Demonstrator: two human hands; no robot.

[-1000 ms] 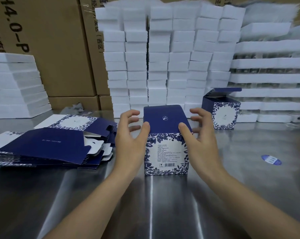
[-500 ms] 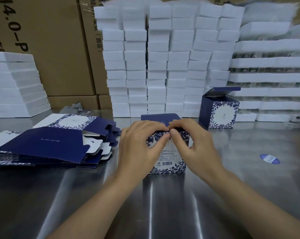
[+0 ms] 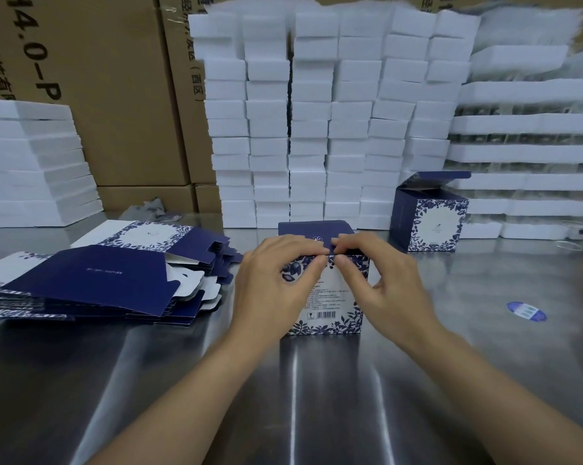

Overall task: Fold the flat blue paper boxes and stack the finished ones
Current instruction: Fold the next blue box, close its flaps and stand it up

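A folded blue-and-white box stands on the steel table in front of me. My left hand and my right hand meet at the front top edge of the box, fingertips and thumbs pinching the dark blue lid there. A pile of flat blue box blanks lies on the left. Another folded box with its lid standing open sits at the back right.
Tall stacks of white foam blocks line the back, with more white stacks at the left and right. Brown cartons stand behind. A small blue sticker lies on the table at the right.
One second ago both hands were spread at the box's sides with the lid raised. They came together over the lid, which is now folded down, and they stay pinching its front edge.
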